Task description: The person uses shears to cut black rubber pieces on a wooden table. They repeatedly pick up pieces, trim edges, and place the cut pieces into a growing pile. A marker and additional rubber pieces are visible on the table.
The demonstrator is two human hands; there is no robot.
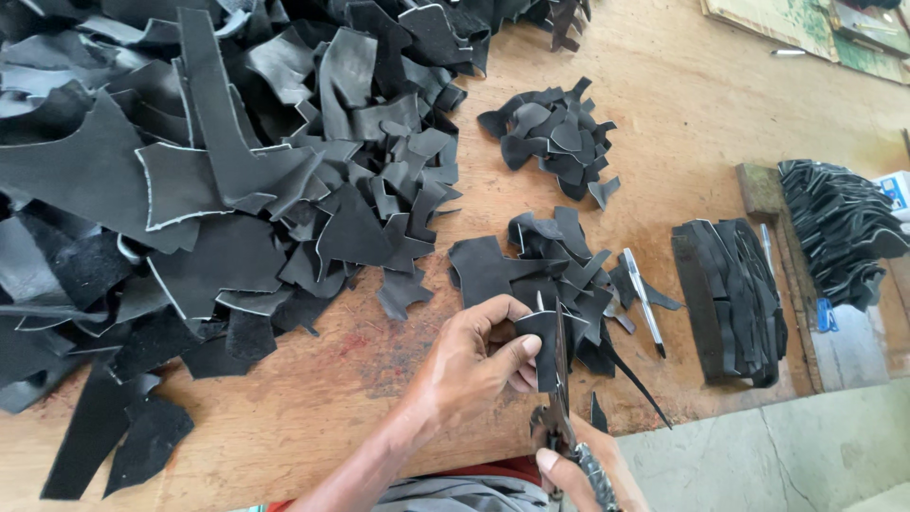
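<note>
From the head view, your left hand (474, 360) has its grip clamped on a small black leather piece (545, 346), thumb on top and fingers folded beneath, holding it upright just above the near edge of the table (379, 379). Your right hand (569, 469) sits low at the near edge, its grip closed around the handles of the scissors (561, 398), whose blades rise along the piece you hold. No box or bin shows here; the leather lies in loose heaps on the bare wood. A large heap of black offcuts (218, 190) fills the left and far left of the table. A smaller pile (555, 137) lies farther off toward the middle, and another small pile (550, 265) sits just beyond your hands. Right of that, a metal tool (645, 301) rests beside it. Farther right stands a neat stack of cut strips (730, 299), and at the far right a fanned stack of pieces (839, 228) lies on a raised board. The table is worn, stained brown wood; a pale concrete floor (777, 455) shows at the near right.
</note>
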